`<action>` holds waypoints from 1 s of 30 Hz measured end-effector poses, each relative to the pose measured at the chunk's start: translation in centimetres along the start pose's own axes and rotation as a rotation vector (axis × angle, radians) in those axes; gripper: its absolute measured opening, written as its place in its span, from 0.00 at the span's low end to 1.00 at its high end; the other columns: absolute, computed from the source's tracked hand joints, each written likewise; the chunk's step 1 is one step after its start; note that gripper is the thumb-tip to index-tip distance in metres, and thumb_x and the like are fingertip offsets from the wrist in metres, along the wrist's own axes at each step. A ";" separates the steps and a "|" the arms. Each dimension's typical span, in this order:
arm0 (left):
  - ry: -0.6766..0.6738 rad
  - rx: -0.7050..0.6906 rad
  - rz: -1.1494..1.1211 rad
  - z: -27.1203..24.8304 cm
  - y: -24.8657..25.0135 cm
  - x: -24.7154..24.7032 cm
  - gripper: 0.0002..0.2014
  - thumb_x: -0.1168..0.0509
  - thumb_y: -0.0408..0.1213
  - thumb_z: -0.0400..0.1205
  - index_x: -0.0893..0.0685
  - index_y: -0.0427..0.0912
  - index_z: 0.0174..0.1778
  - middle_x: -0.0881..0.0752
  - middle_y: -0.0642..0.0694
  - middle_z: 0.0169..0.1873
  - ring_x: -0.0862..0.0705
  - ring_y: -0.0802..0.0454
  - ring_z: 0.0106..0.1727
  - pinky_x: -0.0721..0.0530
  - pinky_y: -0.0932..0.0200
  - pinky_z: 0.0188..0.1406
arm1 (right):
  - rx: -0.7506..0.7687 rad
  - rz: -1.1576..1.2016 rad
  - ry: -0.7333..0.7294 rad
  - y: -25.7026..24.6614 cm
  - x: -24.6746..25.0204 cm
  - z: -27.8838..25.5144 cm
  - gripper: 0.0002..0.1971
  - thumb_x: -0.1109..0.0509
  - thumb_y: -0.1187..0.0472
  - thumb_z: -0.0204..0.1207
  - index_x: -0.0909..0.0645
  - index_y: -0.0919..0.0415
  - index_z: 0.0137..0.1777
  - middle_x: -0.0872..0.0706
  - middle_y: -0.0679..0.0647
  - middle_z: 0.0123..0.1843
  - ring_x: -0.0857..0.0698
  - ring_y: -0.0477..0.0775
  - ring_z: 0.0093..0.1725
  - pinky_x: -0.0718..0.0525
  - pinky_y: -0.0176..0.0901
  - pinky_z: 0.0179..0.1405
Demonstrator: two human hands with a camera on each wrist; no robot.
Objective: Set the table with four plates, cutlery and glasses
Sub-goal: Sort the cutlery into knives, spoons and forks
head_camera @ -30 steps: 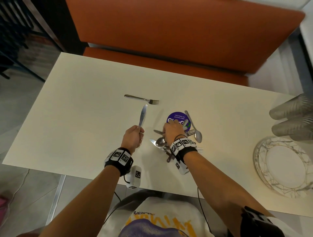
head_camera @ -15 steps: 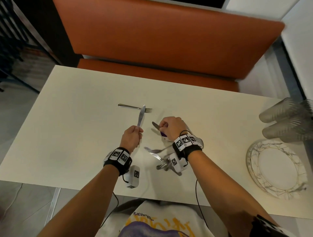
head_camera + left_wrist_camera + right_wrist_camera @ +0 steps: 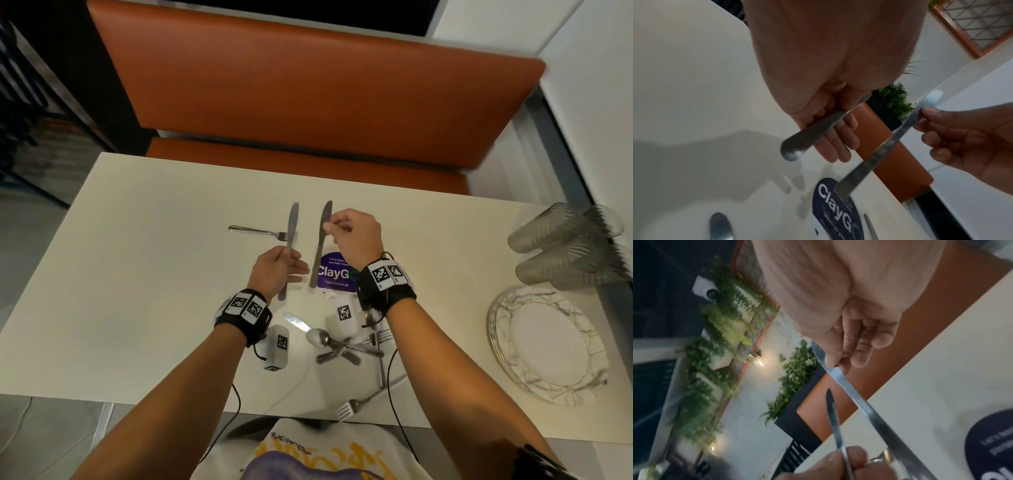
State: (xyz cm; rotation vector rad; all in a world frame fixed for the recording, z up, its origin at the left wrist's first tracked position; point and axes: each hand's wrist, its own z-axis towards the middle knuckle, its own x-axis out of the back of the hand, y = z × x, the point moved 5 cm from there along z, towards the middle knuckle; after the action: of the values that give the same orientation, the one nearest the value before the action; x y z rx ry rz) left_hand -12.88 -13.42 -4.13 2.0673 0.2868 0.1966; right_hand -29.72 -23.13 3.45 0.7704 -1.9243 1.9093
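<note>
The left hand (image 3: 277, 269) holds one knife (image 3: 292, 236) by its handle, and the right hand (image 3: 354, 236) pinches a second knife (image 3: 322, 240) near the blade. Both long axes point away, parallel; the fork (image 3: 260, 232) lies crosswise just beyond the left hand.

"ClayGo" on purple round sticker (image 3: 334, 274)

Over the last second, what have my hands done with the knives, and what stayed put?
The right hand took a second knife out of the cutlery pile and lifted it, blade up, beside the left knife. The left hand kept its knife and raised it a little. The fork, plates and glasses stayed where they were on the table.
</note>
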 end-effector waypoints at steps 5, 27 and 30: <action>-0.129 0.006 -0.016 -1.0 1.1 -2.1 0.17 0.47 0.36 0.94 0.15 0.30 0.59 0.07 0.30 0.47 0.06 0.31 0.48 0.09 0.39 0.49 | -0.145 0.148 0.018 0.5 -0.5 0.0 0.07 0.23 0.58 0.78 0.11 0.60 0.51 0.06 0.53 0.43 0.09 0.45 0.34 0.19 0.23 0.28; -0.231 0.147 -0.120 -2.8 0.1 -3.3 0.17 0.46 0.37 0.92 0.12 0.35 0.55 0.24 0.45 0.28 0.34 0.53 0.21 0.40 0.58 0.23 | -0.050 0.115 -0.167 1.4 0.1 -0.5 0.17 0.36 0.57 0.88 0.18 0.50 0.74 0.06 0.51 0.52 0.07 0.48 0.36 0.06 0.48 0.44; -0.257 0.148 -0.094 -2.9 -0.1 -3.4 0.19 0.47 0.38 0.93 0.12 0.33 0.57 0.23 0.44 0.29 0.31 0.51 0.22 0.35 0.59 0.22 | -0.015 0.101 -0.140 1.4 0.0 -0.2 0.10 0.33 0.59 0.86 0.14 0.55 0.62 0.06 0.53 0.40 0.08 0.50 0.31 0.06 0.51 0.42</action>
State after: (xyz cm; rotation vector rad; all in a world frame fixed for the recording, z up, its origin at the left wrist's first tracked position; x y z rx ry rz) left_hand -16.89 -11.93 -2.91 2.1910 0.2450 -0.1515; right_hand -30.58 -23.03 2.30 0.8379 -2.0955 1.9432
